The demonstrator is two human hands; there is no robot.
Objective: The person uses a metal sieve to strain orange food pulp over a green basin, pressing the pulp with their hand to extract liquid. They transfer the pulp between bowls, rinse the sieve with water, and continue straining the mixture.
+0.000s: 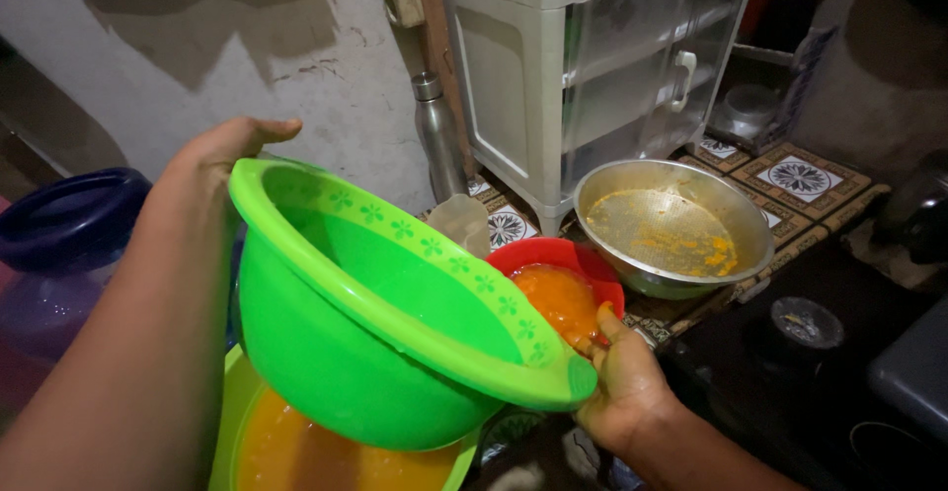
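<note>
Left hand (212, 170) grips far rim and right hand (620, 384) clasps near rim of tilted bright green plastic basin (336, 353), held over lime tub of orange liquid (296, 451), red bowl of orange pulp (563, 288) and steel bowl (750, 224) just beyond

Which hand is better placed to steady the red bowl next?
Probably the right hand: it grips the green basin's near rim right beside the red bowl of orange mash. The left hand holds the basin's far rim, farther away.
</note>
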